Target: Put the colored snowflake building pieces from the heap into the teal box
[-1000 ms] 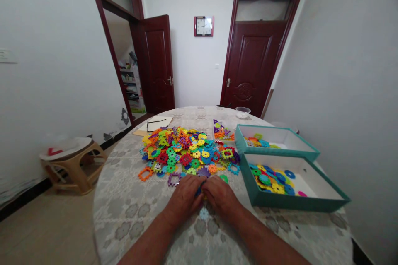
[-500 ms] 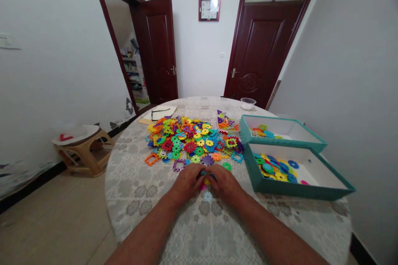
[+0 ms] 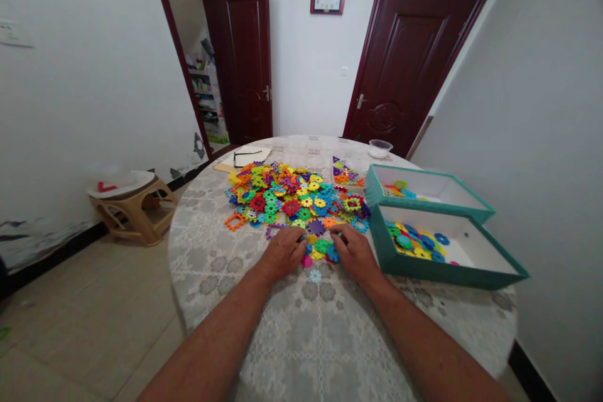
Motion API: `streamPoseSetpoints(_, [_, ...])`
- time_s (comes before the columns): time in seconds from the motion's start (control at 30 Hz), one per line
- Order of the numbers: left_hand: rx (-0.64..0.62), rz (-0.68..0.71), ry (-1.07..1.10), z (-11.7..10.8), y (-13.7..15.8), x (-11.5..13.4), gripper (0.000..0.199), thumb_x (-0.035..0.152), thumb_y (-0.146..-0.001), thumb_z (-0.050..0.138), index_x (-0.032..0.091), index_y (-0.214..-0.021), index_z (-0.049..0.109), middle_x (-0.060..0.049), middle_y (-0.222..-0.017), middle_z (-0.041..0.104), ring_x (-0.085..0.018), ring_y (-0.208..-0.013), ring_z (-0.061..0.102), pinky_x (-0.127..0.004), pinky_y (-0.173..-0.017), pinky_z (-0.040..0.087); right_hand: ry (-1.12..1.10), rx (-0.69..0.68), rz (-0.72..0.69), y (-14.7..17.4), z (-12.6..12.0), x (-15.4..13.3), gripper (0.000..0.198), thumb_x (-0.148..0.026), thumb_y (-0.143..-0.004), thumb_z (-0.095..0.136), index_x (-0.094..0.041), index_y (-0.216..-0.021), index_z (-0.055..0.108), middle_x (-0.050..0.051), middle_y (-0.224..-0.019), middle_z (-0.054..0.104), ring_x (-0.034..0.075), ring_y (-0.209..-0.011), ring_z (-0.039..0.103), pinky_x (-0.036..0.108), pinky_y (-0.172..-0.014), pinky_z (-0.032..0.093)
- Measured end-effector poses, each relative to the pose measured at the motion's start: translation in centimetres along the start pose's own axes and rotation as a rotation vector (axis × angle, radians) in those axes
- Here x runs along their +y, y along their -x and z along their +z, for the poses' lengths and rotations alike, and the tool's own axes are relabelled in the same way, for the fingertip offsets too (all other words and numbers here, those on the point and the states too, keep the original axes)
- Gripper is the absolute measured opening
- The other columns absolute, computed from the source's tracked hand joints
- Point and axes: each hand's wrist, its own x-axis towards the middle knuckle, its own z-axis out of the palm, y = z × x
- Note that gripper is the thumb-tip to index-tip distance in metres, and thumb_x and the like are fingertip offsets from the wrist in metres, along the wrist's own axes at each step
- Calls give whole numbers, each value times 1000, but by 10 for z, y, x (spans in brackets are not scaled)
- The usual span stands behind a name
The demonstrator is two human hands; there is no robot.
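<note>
My left hand (image 3: 284, 251) rests on the table left of a small cluster of notched plastic discs (image 3: 318, 247). Its fingers are curled in, with a bluish sliver at the fingertips too small to make out. On the cluster's other side, my right hand (image 3: 352, 251) has its fingers bent and closed, and what they hold is mostly hidden. Yellow, green and blue discs lie between the hands. A pink disc (image 3: 306, 261) and a pale blue disc (image 3: 315, 276) lie nearer me. Just beyond is a large heap of colourful interlocking pieces (image 3: 282, 195).
Two teal boxes (image 3: 452, 277) with white insides and some discs stand at the right. Behind the heap are a clear tray of pieces (image 3: 347, 173), a clear bowl (image 3: 379, 147), and glasses (image 3: 247, 154) on paper. A stool (image 3: 136, 207) stands left of the round table (image 3: 207, 276).
My hands were together, with fingertips meeting over the small cluster. They have parted to either side, leaving the yellow, green and blue discs exposed. The view has tilted down slightly.
</note>
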Motion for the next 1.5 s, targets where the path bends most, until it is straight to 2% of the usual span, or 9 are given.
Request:
streamPoseSetpoints(0.2, [-28,-39,-7,-3,-4,4,18,25,-100,49,20,-92,65,-6,-88,68,-20,-82,61,-32,-79,47,-209,2,240,-1,6,5,23,-36,-94,58,-20,-102,73,4,-97,75,21,-90,68,34,-84,51])
streamPoseSetpoints(0.43, [-75,-41,-11,-9,-7,19,21,30,-98,52,21,-84,64,-4,-80,65,-19,-74,58,-30,-72,42,-285,-21,251,-4,6,-1,19,-35,-92,62,-21,-96,75,3,-94,75,20,-90,68,32,-83,51])
streamPoseSetpoints(0.67, [-232,-123,130,-14,-16,36,34,45,-101,47,21,-83,62,-1,-77,64,-18,-71,56,-30,-66,38,-361,-155,143,-3,11,-16,16,-31,-92,66,-24,-101,77,2,-97,78,19,-90,68,31,-83,52])
streamPoseSetpoints(0.83, [-319,-210,289,-17,-28,42,43,56,-100,47,20,-80,61,1,-75,61,-17,-71,54,-27,-65,40,-494,-171,276,-8,7,-11,13,-28,-86,68,-22,-93,76,0,-87,75,17,-80,66,27,-72,50])
streamPoseSetpoints(1.0, [-327,-295,406,-11,-23,42,43,57,-97,53,20,-77,62,2,-68,57,-14,-64,50,-25,-59,38,-606,-261,344,-9,0,-7,17,-34,-81,75,-19,-89,73,-3,-74,69,12,-67,58,23,-61,44])
streamPoseSetpoints(1.13, [-292,-332,435,-8,-14,37,42,55,-94,60,19,-74,63,3,-64,57,-13,-58,48,-25,-56,36,-663,-333,376,-7,-7,-13,23,-38,-79,77,-19,-92,72,-3,-74,67,12,-64,56,23,-60,43])
streamPoseSetpoints(1.3, [-81,-326,395,-12,-13,31,37,49,-95,61,20,-73,62,2,-66,58,-14,-62,51,-27,-60,40,-621,-228,331,-10,-28,-23,27,-41,-82,75,-21,-100,74,0,-90,72,14,-76,62,26,-70,48])
streamPoseSetpoints(1.4, [-80,-314,403,-15,-15,29,34,47,-97,58,21,-75,62,2,-67,60,-15,-62,51,-28,-61,41,-557,-149,349,-13,-40,-23,29,-43,-84,74,-20,-103,75,-1,-86,71,14,-72,60,26,-66,47])
streamPoseSetpoints(1.5, [-126,-261,377,-14,-16,32,36,45,-100,52,20,-77,63,1,-70,62,-15,-65,53,-28,-62,41,-543,-135,373,-13,-39,-20,30,-45,-82,75,-19,-99,74,0,-84,70,14,-70,59,26,-63,46])
